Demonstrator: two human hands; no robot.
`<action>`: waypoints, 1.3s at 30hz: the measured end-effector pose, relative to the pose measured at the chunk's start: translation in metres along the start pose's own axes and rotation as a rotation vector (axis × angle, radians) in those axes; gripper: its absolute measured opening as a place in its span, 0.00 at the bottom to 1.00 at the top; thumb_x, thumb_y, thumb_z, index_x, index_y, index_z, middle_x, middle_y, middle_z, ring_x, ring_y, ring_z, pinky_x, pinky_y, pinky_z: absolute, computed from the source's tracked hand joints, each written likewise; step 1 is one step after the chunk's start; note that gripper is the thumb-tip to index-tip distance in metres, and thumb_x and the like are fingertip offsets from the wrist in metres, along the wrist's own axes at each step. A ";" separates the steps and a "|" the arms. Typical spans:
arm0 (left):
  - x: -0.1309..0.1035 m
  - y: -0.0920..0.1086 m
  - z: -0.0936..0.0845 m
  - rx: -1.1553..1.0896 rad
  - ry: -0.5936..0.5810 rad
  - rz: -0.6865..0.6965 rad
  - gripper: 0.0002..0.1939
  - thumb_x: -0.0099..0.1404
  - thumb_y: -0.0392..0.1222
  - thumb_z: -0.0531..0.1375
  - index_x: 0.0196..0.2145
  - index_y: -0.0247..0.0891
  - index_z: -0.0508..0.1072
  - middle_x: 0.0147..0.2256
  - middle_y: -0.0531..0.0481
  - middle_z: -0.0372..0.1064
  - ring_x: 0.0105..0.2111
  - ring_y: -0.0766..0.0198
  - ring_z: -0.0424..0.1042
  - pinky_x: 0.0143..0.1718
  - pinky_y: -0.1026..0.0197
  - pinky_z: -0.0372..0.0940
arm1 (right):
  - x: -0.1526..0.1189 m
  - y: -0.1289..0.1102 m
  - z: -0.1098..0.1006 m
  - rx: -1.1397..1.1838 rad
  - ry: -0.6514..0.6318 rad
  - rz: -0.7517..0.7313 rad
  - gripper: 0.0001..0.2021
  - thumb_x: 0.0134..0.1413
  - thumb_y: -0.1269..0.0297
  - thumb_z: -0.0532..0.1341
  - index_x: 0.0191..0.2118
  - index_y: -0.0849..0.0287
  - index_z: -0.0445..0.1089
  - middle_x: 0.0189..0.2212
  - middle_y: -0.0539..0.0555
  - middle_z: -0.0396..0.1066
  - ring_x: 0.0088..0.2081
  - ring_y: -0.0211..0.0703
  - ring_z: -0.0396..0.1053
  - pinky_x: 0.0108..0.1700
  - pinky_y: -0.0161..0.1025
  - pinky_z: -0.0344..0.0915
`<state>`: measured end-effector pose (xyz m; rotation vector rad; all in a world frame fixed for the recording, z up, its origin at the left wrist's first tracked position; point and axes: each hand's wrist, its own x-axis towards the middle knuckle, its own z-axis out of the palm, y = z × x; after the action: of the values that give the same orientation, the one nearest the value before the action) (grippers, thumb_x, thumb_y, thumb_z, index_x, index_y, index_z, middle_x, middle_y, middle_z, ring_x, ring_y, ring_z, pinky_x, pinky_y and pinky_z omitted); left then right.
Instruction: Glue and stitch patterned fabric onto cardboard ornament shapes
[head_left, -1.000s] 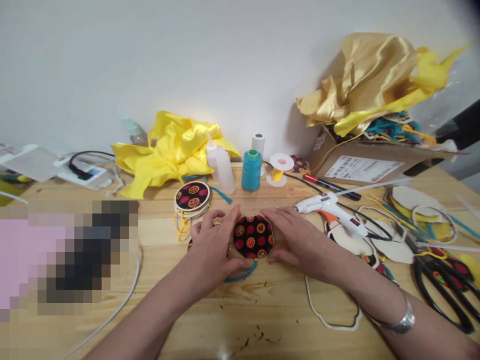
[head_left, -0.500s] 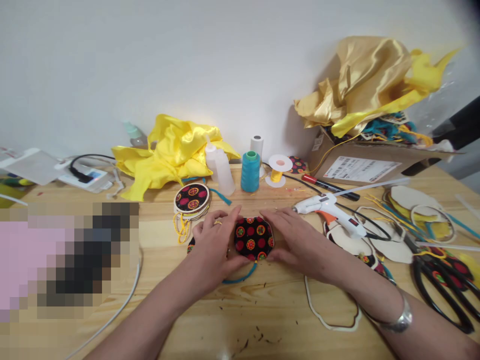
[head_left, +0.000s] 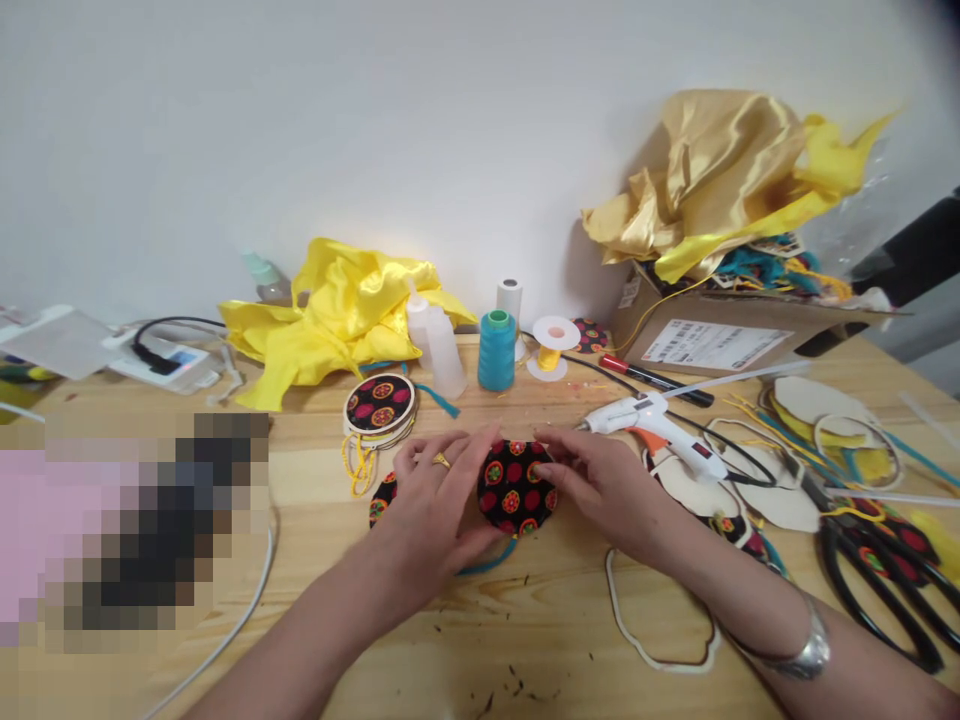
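A round black fabric piece (head_left: pixel 517 490) with red dots and flower motifs is held between my two hands over the table. My left hand (head_left: pixel 448 500), with a ring on it, grips its left side, fingers behind and thumb along the bottom. My right hand (head_left: pixel 592 480) pinches its right edge, thumb on the front. A blue cord (head_left: pixel 487 565) curves out below it. Another patterned fabric piece (head_left: pixel 380 500) shows partly beneath my left hand. Behind that lies a wood-rimmed patterned disc (head_left: pixel 380 405) with yellow cord.
A white glue gun (head_left: pixel 652 430) lies right of my hands, near a wooden outline frame (head_left: pixel 664 665) and black-handled scissors (head_left: pixel 877 600). Behind stand a teal thread cone (head_left: pixel 496 350), a yellow thread spool (head_left: pixel 553 350), squeeze bottles (head_left: pixel 444 350) and a cardboard box (head_left: pixel 705 330). Yellow satin (head_left: pixel 337 310) lies back left.
The patterned piece has shifted slightly right and now shows a rounder face. My right thumb has moved onto its front edge. The whole view has shifted a little.
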<state>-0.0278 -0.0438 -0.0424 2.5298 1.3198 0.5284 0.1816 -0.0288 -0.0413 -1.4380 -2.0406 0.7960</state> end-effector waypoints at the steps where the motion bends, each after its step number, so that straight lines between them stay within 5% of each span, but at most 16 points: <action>1: 0.000 0.000 0.001 -0.017 -0.004 0.012 0.40 0.59 0.44 0.60 0.62 0.44 0.40 0.54 0.41 0.62 0.53 0.50 0.59 0.52 0.44 0.46 | 0.000 -0.001 -0.001 0.031 -0.016 0.010 0.09 0.54 0.67 0.56 0.41 0.58 0.69 0.31 0.53 0.73 0.32 0.42 0.69 0.34 0.39 0.65; 6: -0.003 0.000 0.000 -0.167 -0.042 -0.003 0.40 0.60 0.40 0.59 0.62 0.49 0.38 0.58 0.42 0.56 0.57 0.53 0.57 0.54 0.44 0.50 | 0.003 -0.006 -0.005 0.219 -0.057 0.097 0.06 0.53 0.68 0.56 0.32 0.58 0.71 0.24 0.49 0.72 0.27 0.39 0.68 0.29 0.35 0.63; 10: -0.005 0.001 -0.006 -0.558 -0.070 -0.148 0.47 0.53 0.40 0.65 0.62 0.51 0.40 0.61 0.46 0.50 0.58 0.55 0.56 0.56 0.48 0.54 | 0.004 -0.007 -0.008 0.339 -0.066 0.158 0.06 0.51 0.68 0.57 0.31 0.59 0.71 0.26 0.50 0.73 0.29 0.40 0.68 0.30 0.35 0.64; 16: 0.002 0.009 -0.012 -1.163 -0.002 -0.520 0.26 0.58 0.45 0.61 0.53 0.40 0.62 0.48 0.45 0.71 0.47 0.58 0.70 0.47 0.55 0.66 | 0.001 -0.013 -0.011 0.333 -0.099 0.116 0.06 0.52 0.67 0.56 0.30 0.59 0.71 0.25 0.50 0.72 0.28 0.39 0.67 0.30 0.35 0.63; 20: 0.005 0.015 -0.014 -1.160 -0.068 -0.640 0.14 0.55 0.47 0.62 0.39 0.39 0.75 0.37 0.50 0.77 0.36 0.60 0.74 0.38 0.59 0.68 | -0.003 -0.016 -0.008 0.235 -0.110 0.050 0.06 0.52 0.68 0.56 0.29 0.59 0.70 0.23 0.48 0.68 0.27 0.37 0.64 0.28 0.33 0.59; 25: 0.005 0.017 -0.014 -1.002 -0.043 -0.713 0.10 0.55 0.46 0.62 0.31 0.37 0.77 0.27 0.52 0.75 0.26 0.66 0.70 0.29 0.65 0.65 | -0.006 -0.016 -0.006 0.234 -0.171 0.050 0.06 0.54 0.68 0.56 0.30 0.58 0.70 0.24 0.48 0.69 0.28 0.36 0.63 0.30 0.33 0.59; 34: 0.004 0.017 -0.011 -0.948 0.001 -0.701 0.10 0.55 0.45 0.62 0.28 0.36 0.77 0.23 0.53 0.72 0.24 0.67 0.66 0.26 0.67 0.62 | -0.005 -0.017 -0.007 0.257 -0.178 0.059 0.05 0.53 0.68 0.57 0.30 0.59 0.70 0.24 0.48 0.69 0.28 0.36 0.64 0.30 0.32 0.59; 39: 0.003 0.014 -0.009 -1.238 -0.032 -0.697 0.17 0.59 0.51 0.57 0.36 0.36 0.77 0.28 0.50 0.75 0.26 0.65 0.69 0.29 0.64 0.66 | -0.003 -0.016 -0.009 0.270 -0.159 0.082 0.06 0.52 0.67 0.57 0.30 0.60 0.71 0.24 0.49 0.69 0.27 0.36 0.63 0.29 0.32 0.59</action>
<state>-0.0200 -0.0488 -0.0283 1.0153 1.1708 0.7796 0.1786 -0.0346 -0.0243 -1.3477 -1.9067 1.2044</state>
